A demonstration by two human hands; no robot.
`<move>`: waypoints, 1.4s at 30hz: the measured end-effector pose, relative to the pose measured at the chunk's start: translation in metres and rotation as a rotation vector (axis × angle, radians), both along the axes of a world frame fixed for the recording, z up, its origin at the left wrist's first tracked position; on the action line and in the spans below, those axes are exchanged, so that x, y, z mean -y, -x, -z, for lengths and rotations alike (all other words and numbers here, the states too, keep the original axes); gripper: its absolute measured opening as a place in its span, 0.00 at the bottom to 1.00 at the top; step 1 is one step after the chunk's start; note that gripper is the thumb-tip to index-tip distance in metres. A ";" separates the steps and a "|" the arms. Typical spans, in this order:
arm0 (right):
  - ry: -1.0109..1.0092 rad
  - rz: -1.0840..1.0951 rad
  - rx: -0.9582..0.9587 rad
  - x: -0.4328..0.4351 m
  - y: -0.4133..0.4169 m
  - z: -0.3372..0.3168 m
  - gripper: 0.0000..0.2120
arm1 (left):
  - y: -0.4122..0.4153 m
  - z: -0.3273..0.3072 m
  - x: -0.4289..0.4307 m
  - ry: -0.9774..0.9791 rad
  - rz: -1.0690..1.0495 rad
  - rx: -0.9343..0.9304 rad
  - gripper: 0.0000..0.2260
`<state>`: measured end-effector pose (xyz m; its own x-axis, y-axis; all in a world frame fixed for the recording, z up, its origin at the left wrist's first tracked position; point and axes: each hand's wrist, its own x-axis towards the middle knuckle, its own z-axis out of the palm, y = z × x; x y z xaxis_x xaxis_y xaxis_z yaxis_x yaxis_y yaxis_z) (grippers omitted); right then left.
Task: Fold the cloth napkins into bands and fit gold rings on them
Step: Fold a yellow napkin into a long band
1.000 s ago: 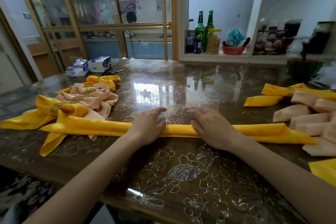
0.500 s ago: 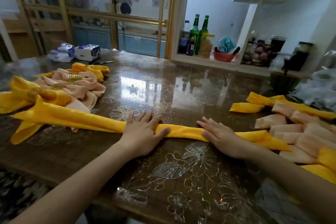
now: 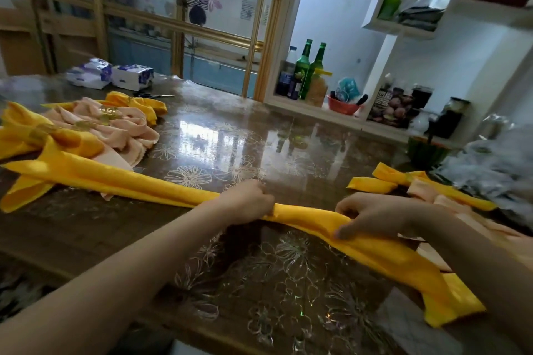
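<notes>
Both hands, flat on the yellow band [image 3: 311, 217] before, now curl and pinch it: the left hand [image 3: 248, 202] at its middle, the right hand [image 3: 372, 215] lifting the fold off the counter [image 3: 288, 141].

Your left hand [image 3: 245, 202] tucks its fingertips out of sight against the yellow napkin [image 3: 129, 181], and your right hand [image 3: 372, 215] covers the stretch it grips. Your right forearm [image 3: 476, 268] hides most of the peach napkins [image 3: 503, 239], which run off the right edge. The plastic [image 3: 490, 167] beyond them is blurred. The labels on the bottles [image 3: 302, 66] are too small to read.
</notes>
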<state>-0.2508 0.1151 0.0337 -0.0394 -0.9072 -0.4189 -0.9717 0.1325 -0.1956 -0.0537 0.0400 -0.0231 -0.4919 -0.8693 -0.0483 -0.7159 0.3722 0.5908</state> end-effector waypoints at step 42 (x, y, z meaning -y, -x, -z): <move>0.894 -0.559 -0.130 0.044 -0.085 0.090 0.15 | -0.032 -0.044 0.046 0.160 -0.077 0.730 0.13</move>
<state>-0.1661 0.0714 -0.0561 0.4820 -0.7865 0.3862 -0.8704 -0.4802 0.1084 -0.0218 -0.0060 0.0204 -0.3210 -0.9237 -0.2090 -0.9324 0.3470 -0.1014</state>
